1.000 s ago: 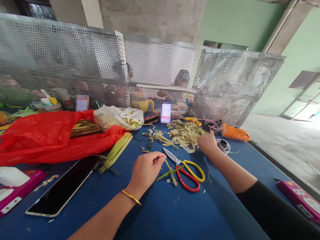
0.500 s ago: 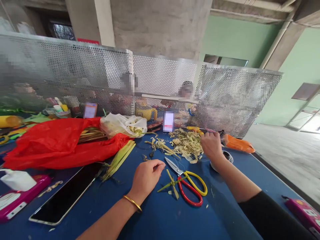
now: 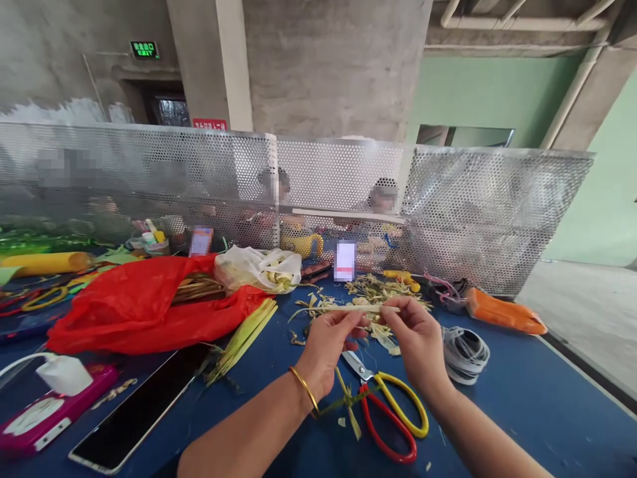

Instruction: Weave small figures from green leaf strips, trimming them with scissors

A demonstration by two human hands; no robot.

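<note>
A narrow pale strip of dried leaf runs level between my hands, its thin curved end trailing off to the left. My left hand, with a gold bangle at the wrist, pinches it between thumb and fingers. At its other end, my right hand is closed on it with thumb and fingertips. Below the hands lie scissors with one red and one yellow handle. Beside their blades is a small cross-shaped piece of knotted green leaf, partly behind my left wrist. Leaf scraps lie heaped behind the hands.
To the left are a red plastic bag, a bundle of leaf strips, a phone and a magenta power strip. On the right sit a grey cord coil and an orange packet. A perforated metal screen stands behind.
My right hand has come back from the scrap heap toward my left hand. Both hands now hold the leaf strip between them. The camera view has shifted, uncovering the cord coil.
</note>
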